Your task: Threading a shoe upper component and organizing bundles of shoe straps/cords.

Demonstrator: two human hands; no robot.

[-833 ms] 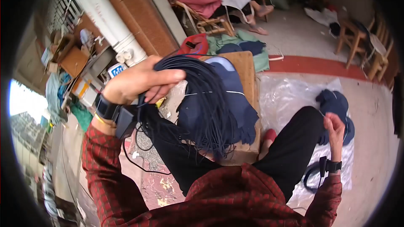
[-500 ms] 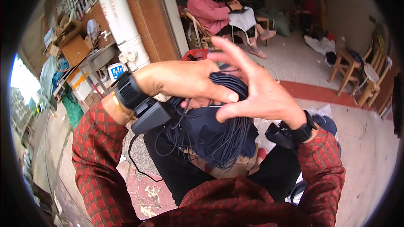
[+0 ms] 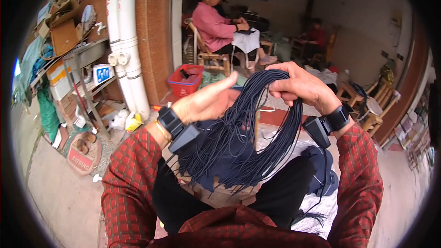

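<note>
A thick bundle of thin dark navy cords [image 3: 245, 124] hangs in a loop in front of me, its loose ends spread over dark cloth [image 3: 213, 140] at my knees. Its upper bend is in my right hand [image 3: 308, 85], with the fingers wrapped round it and the thumb across the near side. To the left of the cords, my left hand [image 3: 209, 101] is open, thumb stretched up. Its fingertips reach partly behind the bundle, and whether they touch it is hidden. Each wrist carries a black strapped device.
Ahead stands a red plastic basket [image 3: 186, 80], with a seated person in a pink top [image 3: 213, 25] behind it. Wooden chairs [image 3: 374, 105] are at the right. White pipes [image 3: 126, 50] and a sink [image 3: 89, 53] with cardboard boxes line the left. Dark folded cloth [image 3: 321, 170] lies beside my right knee.
My hands have moved apart. The right hand now holds up the bend of the cord bundle, while the left has shifted off its top to its left side. The view has swung right.
</note>
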